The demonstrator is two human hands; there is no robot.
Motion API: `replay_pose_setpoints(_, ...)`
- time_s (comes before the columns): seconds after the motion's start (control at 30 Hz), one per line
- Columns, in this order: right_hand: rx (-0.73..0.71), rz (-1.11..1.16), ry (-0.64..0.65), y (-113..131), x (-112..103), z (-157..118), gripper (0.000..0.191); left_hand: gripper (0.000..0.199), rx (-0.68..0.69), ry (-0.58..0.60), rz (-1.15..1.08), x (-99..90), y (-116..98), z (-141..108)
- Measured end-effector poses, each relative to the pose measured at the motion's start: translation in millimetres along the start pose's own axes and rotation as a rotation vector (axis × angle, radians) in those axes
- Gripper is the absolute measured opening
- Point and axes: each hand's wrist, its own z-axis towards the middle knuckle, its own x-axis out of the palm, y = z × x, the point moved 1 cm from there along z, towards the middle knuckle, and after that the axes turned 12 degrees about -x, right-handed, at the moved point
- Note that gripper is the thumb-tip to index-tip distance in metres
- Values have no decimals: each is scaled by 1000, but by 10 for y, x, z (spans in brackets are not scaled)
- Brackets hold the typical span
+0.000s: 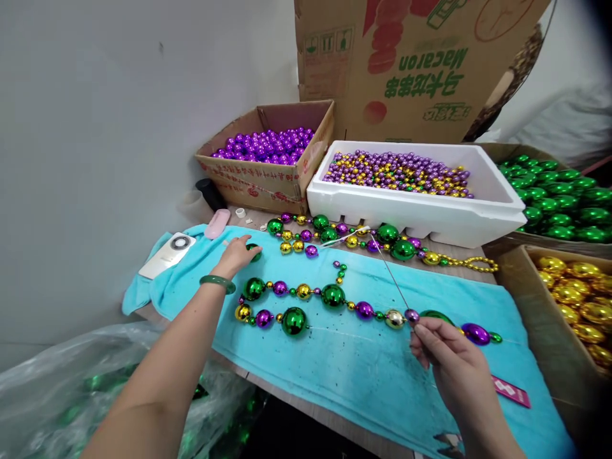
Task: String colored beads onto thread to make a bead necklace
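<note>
My right hand [442, 347] pinches the small purple bead [412, 315] on the bead strand [364, 310], which curves across the blue towel [363, 363]. A thin cord rises from that bead toward a white stick [345, 237]. Large green, purple and gold beads lie to both sides of my fingers. At the left, my left hand [238, 255] reaches over the towel with its fingers apart, beside a green ball [254, 252] partly hidden by the fingers. Several small loose beads [340, 273] lie between the two rows.
Behind are a carton of purple balls [255, 185] and a white foam box [415, 220]. Green balls [559, 194] and gold balls [581, 303] fill boxes at right. A finished-looking strand [403, 249], white phone [167, 255] and pink card [511, 390] lie on the towel.
</note>
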Motion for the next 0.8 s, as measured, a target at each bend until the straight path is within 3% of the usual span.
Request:
replay_pose_setpoints(0.13,-15,-12,-1,14,-3,-10,25,65,3,104,17,112,12,45)
replay_pose_setpoints(0.27,0,-4,-22,-18,-59,-53,26,64,-6,117,25,113,-24,-12)
replay_pose_setpoints(0.4,5,-1,-35,-49,-101,-89,27,59,155,130,-187,13,-222,-297)
replay_pose_setpoints(0.5,2,-1,-19,-57,-100,-97,27,55,353,215,-450,-93,-466,-626)
replay_pose_setpoints(0.6,2,4,-11,-61,-79,-104,28,58,435,317,-629,-138,-680,-905)
replay_pose_setpoints(0.7,6,6,-9,-64,-64,-124,28,59,463,344,-743,-73,-807,-1037)
replay_pose_setpoints(0.8,2,8,-1,-60,-75,-145,28,53,497,278,-736,64,-883,-1025)
